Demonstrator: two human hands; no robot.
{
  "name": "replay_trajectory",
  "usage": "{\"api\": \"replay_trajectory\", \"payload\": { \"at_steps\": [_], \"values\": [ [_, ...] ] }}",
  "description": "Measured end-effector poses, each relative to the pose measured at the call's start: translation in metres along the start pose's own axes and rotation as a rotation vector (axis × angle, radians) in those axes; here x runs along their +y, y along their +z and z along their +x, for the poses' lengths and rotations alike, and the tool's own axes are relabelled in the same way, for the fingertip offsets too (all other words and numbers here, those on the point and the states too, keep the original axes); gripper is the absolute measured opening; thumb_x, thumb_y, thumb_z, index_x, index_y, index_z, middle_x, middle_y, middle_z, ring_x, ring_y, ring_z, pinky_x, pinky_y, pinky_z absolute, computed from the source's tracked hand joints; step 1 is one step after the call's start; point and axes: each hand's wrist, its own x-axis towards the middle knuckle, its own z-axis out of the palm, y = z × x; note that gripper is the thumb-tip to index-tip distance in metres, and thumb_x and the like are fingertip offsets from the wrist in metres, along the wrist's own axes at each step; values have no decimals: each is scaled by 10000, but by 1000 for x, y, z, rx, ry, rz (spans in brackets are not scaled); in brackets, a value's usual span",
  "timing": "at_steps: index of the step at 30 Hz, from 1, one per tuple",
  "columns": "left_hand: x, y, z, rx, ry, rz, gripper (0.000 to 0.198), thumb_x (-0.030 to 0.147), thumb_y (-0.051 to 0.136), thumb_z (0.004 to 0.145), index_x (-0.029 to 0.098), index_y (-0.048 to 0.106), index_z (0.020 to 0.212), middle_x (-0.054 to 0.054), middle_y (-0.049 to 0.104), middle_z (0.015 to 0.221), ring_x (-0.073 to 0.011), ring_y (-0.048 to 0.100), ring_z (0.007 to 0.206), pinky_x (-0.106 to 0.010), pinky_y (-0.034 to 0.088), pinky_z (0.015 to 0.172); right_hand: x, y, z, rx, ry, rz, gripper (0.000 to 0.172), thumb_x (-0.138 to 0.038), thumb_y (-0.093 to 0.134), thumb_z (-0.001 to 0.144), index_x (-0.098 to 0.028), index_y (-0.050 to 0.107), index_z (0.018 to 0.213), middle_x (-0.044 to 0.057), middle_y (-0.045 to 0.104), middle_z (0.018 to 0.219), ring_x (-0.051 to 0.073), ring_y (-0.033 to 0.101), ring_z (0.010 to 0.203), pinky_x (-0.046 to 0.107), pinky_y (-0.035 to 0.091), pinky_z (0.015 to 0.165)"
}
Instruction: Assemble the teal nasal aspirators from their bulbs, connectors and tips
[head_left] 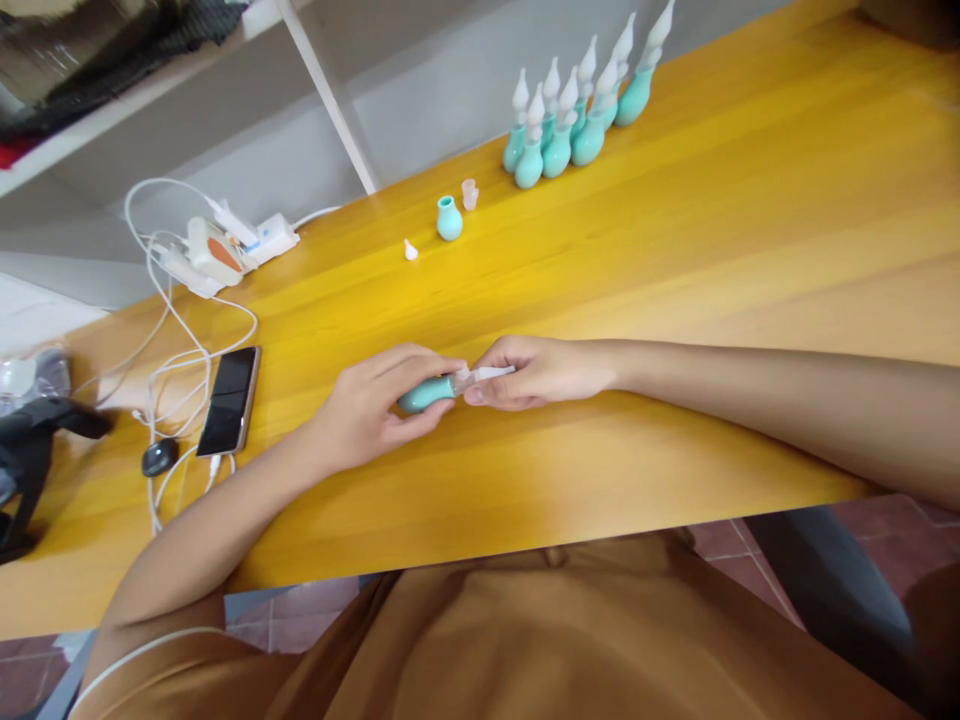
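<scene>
My left hand (pixel 390 405) is closed round a teal bulb of a nasal aspirator (pixel 427 395), which lies on its side with its clear collar pointing right. At that collar, my right hand (pixel 517 375) pinches the white tip (pixel 495 372) of the same aspirator. The tip and collar meet between the two hands, partly covered by the fingers. Beyond the hands stand a loose teal bulb (pixel 450 220) with an open neck, a clear collar piece (pixel 470 194) and a small white tip (pixel 410 250), all apart from one another.
Several assembled aspirators (pixel 556 150) stand upright at the back of the wooden table (pixel 712 250). On the left are a phone (pixel 229 400), a black earbud-like case (pixel 160 457), white cables and a power strip with plugs (pixel 217 255). A black stand (pixel 37 450) is at the far left.
</scene>
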Motion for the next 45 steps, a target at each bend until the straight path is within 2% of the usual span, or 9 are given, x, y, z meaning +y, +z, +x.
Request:
{"api": "replay_trajectory", "payload": {
  "at_steps": [12,18,24,28,31,35,40,43,45],
  "values": [
    [-1,1,-2,27,-24,26,343,199,720,989,237,680,1328,-67,816,1148,-188,797,1012,-308,651,910,5,-1,1,24,-24,46,534,-571,629,1080,-192,468,740,-99,360,573,39,296,453,211,238,433],
    [-7,7,-7,160,-58,108,335,197,760,956,216,702,1285,-76,809,1136,-187,793,1000,-303,653,904,15,6,8,303,-154,85,495,-652,588,1064,-183,572,905,-125,339,549,61,260,411,223,232,397],
    [-7,14,-12,227,-20,143,347,192,761,967,239,692,1304,-77,796,1162,-193,785,1021,-320,655,932,14,22,9,551,-266,-172,562,-690,546,1065,-211,466,781,-81,367,591,85,312,540,243,249,523],
    [-7,17,-14,223,-70,73,669,327,841,944,253,535,1533,-99,776,1236,-220,769,1072,-383,646,986,-1,15,5,629,-302,-413,575,-667,480,1096,-211,431,749,-62,352,623,97,307,585,260,241,575],
    [-15,22,-19,270,-174,-84,761,418,780,986,262,406,1630,-146,703,1394,-242,737,1153,-433,622,1037,-22,-12,-6,691,-365,-672,564,-605,431,1121,-203,445,725,-48,368,622,103,329,575,270,257,585],
    [-44,35,-26,434,-330,-268,405,379,559,1090,206,561,1457,-143,688,1280,-237,696,1149,-428,588,1031,-68,-72,-40,806,-341,-1152,507,-461,405,1132,-191,513,717,-18,459,611,117,369,553,295,258,619],
    [-73,41,-21,437,-683,-571,267,373,565,1021,178,683,1161,-78,719,1030,-190,682,894,-343,564,853,-116,-156,-80,875,282,-1909,330,-351,572,1091,-135,722,892,103,732,789,142,486,619,349,174,675],
    [-75,41,-18,396,-725,-610,264,368,574,990,181,698,1128,-64,722,991,-180,659,861,-322,539,817,-127,-201,-87,864,680,-1895,410,-395,523,1146,-76,777,1095,196,801,983,149,610,738,371,205,713],
    [-73,40,-18,372,-710,-604,271,379,575,987,185,702,1128,-58,722,984,-176,651,851,-320,533,818,-129,-226,-86,855,757,-1847,452,-408,505,1156,-53,783,1110,230,802,1041,143,649,789,384,230,730]
  ]
}}
